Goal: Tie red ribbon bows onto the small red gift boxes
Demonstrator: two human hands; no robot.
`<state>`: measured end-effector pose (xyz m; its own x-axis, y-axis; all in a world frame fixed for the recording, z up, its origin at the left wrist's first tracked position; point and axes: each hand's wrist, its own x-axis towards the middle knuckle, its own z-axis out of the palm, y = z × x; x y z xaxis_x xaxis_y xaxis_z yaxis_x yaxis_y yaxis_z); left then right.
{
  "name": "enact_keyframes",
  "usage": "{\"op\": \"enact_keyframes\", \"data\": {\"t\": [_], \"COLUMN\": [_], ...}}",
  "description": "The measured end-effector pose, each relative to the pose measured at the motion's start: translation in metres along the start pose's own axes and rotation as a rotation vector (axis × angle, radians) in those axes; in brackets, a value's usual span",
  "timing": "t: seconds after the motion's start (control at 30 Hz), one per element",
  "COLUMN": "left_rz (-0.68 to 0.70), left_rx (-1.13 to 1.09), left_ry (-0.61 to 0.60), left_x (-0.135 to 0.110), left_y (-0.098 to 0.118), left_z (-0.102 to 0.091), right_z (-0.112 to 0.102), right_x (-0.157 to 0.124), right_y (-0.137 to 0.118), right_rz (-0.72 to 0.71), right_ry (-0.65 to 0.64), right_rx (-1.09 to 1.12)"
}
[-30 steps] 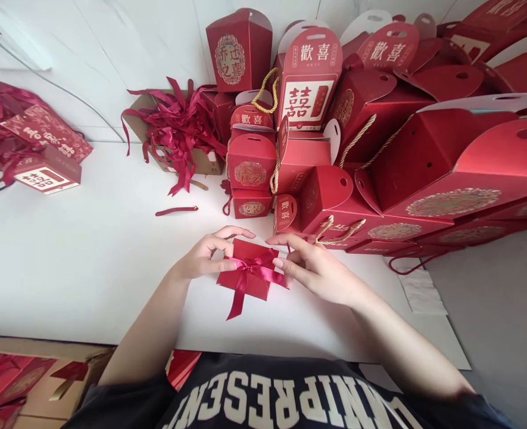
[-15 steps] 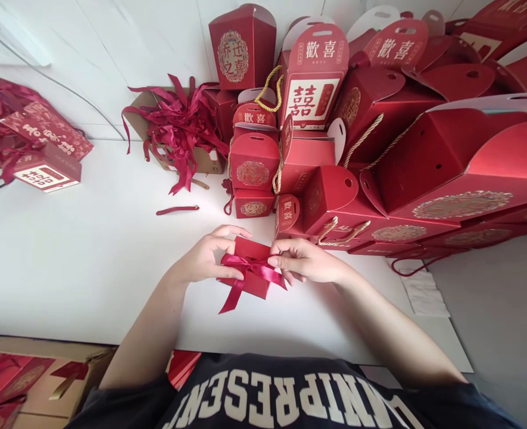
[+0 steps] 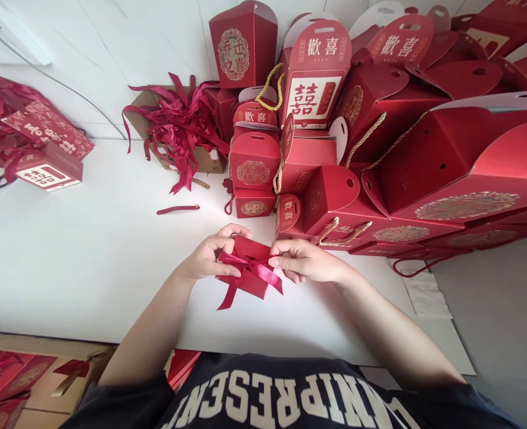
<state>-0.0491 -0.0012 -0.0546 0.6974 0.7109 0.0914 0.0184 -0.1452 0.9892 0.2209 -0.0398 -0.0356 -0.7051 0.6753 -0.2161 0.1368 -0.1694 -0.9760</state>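
In front of me a small red gift box [image 3: 255, 288] rests on the white table, with a shiny crimson ribbon [image 3: 267, 274] tied across its top in a bow. Two ribbon tails hang over the near side. My left hand [image 3: 212, 255] pinches the bow's left loop between thumb and forefinger at the box's left edge. On the other side my right hand [image 3: 299, 260] has the right loop between thumb and fingertips. The knot sits between both hands, above a small slot in the box top.
Stacked red gift boxes [image 3: 319, 140], some with gold cord handles, fill the back right. A cardboard box [image 3: 209, 161] holds tangled crimson ribbons [image 3: 185, 122]. A short red strap [image 3: 178, 209] lies left of centre. More decorated boxes [image 3: 51, 167] stand far left; an open carton [image 3: 49, 387] is below.
Both hands still grip the bow's loops. My left hand has shifted slightly left, and the box and ribbon tails have tilted a little with it.
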Motion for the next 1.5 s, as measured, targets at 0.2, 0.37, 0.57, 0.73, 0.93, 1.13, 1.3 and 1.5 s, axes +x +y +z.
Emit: {"op": "enact_keyframes", "data": {"t": [0.2,0.37,0.57,0.73,0.93,1.13,1.3,1.5], "left_rz": [-0.036,-0.120,-0.078,-0.076,-0.052,-0.056,-0.130,-0.131], "left_rx": [-0.244,-0.223,0.070,0.194,0.348,0.358,0.286,0.286], "left_ry": [0.041,0.041,0.008,0.050,0.157,0.156,0.125,0.055], "left_x": [0.003,0.003,0.001,0.001,0.002,0.003,0.002,-0.002], "left_y": [-0.014,-0.007,0.014,0.019,0.025,0.025,0.026,0.034], "left_z": [0.003,0.002,-0.004,0.001,0.013,0.015,0.012,0.001], "right_z": [-0.001,0.010,0.025,0.027,0.030,0.030,0.024,0.011], "right_x": [0.003,-0.012,-0.034,-0.029,-0.032,-0.030,-0.028,-0.039], "right_y": [0.002,-0.007,-0.003,0.011,0.008,0.011,0.019,0.010], "right_rz": [-0.017,-0.037,0.116,0.083,0.068,0.120,0.197,0.268], "right_ry": [-0.012,0.135,0.392,0.184,0.093,-0.007,-0.052,0.042], "right_rx": [0.041,0.031,-0.152,0.001,0.121,0.057,-0.084,-0.378]}}
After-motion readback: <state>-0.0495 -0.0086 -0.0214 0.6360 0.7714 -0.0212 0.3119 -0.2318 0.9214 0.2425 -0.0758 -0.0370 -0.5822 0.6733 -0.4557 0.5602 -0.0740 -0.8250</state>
